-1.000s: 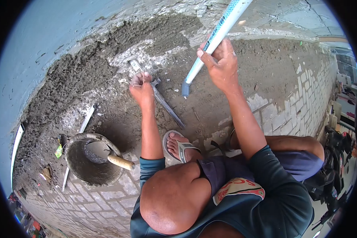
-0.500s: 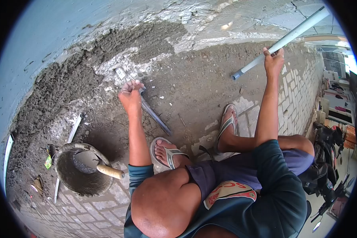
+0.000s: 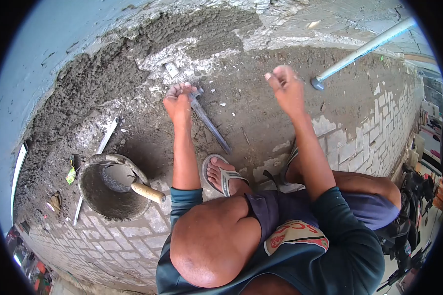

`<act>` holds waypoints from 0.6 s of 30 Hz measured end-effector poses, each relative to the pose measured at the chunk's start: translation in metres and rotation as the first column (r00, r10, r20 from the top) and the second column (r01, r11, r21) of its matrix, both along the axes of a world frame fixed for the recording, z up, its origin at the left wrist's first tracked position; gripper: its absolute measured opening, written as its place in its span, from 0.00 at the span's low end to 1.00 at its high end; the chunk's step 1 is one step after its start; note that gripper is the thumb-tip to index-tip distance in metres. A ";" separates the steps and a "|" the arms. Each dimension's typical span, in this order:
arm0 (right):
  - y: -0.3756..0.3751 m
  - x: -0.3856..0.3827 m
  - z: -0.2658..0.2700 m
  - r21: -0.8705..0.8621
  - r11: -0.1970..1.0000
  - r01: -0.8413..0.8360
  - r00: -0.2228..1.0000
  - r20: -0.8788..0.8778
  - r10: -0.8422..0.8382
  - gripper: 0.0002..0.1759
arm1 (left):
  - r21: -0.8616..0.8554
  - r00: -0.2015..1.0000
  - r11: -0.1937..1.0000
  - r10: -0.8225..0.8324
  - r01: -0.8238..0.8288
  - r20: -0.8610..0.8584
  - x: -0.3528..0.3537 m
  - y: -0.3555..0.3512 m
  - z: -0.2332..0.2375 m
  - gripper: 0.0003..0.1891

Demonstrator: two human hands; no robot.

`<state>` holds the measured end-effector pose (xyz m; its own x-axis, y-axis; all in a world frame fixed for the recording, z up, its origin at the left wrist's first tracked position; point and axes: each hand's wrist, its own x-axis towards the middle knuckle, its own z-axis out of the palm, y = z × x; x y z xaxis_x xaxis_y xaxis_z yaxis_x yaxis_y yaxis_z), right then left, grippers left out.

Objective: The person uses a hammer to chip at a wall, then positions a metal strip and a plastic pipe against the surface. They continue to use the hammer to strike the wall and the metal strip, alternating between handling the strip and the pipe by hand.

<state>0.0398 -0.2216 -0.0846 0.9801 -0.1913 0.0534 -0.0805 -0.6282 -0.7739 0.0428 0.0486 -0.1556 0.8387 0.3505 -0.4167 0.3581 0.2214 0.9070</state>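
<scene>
My left hand (image 3: 178, 101) is raised over the dirt near the wall base, with fingertips pinched together; whatever is between them cannot be made out. Just beside it a grey hammer-like tool (image 3: 210, 122) lies on the ground, its head partly behind my fingers. My right hand (image 3: 288, 93) is in the air, slightly blurred, thumb apart from half-curled fingers and nothing visible in it. To its right, apart from the hand, a pale plastic pipe (image 3: 364, 50) with a grey end (image 3: 318, 84) slants from the ground toward the wall.
A mortar bucket (image 3: 114, 210) with a wooden-handled trowel (image 3: 148, 192) stands at lower left. Light metal strips (image 3: 107, 136) lie near it. Rough wet mortar (image 3: 91, 88) covers the lower blue wall (image 3: 49, 54). Paving bricks (image 3: 113, 246) run below, and motorbikes (image 3: 403, 221) stand at right.
My right hand has let go of the pipe and moved left, away from it. The pipe now slants on its own. My left hand stays pinched near the hammer-like tool; the view has shifted.
</scene>
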 end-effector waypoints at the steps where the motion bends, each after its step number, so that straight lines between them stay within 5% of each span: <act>1: 0.031 -0.017 -0.022 -0.004 0.973 -0.229 0.943 -0.249 0.220 0.16 | -0.010 1.000 1.000 0.009 -0.009 -0.007 0.001 0.000 0.000 0.04; 3: 0.088 -0.058 -0.053 -0.064 0.856 -0.513 0.780 -0.451 0.434 0.22 | -0.015 1.000 1.000 -0.007 0.007 -0.001 0.002 0.004 0.000 0.04; 6: 0.129 -0.089 -0.076 -0.145 0.787 -0.600 0.692 -0.588 0.419 0.24 | -0.055 1.000 0.998 -0.027 0.028 0.011 0.002 0.006 0.008 0.04; 10: 0.128 -0.103 -0.081 -0.237 0.845 -0.479 0.836 -0.415 0.358 0.19 | -0.066 0.999 0.998 -0.001 -0.001 -0.036 0.006 0.001 0.020 0.03; 14: 0.091 -0.098 -0.051 -0.118 0.934 -0.336 0.863 -0.436 0.256 0.16 | -0.031 0.993 0.998 -0.057 0.054 -0.105 0.010 -0.004 0.016 0.04; 16: 0.079 -0.093 -0.049 0.027 0.980 -0.197 0.875 -0.446 0.188 0.19 | -0.250 0.994 0.968 -0.023 -0.004 -0.105 0.015 -0.009 0.006 0.05; 18: 0.070 -0.088 -0.042 0.164 0.982 -0.090 0.888 -0.433 0.153 0.22 | -0.292 0.993 0.956 -0.034 -0.001 -0.116 0.021 -0.013 -0.008 0.05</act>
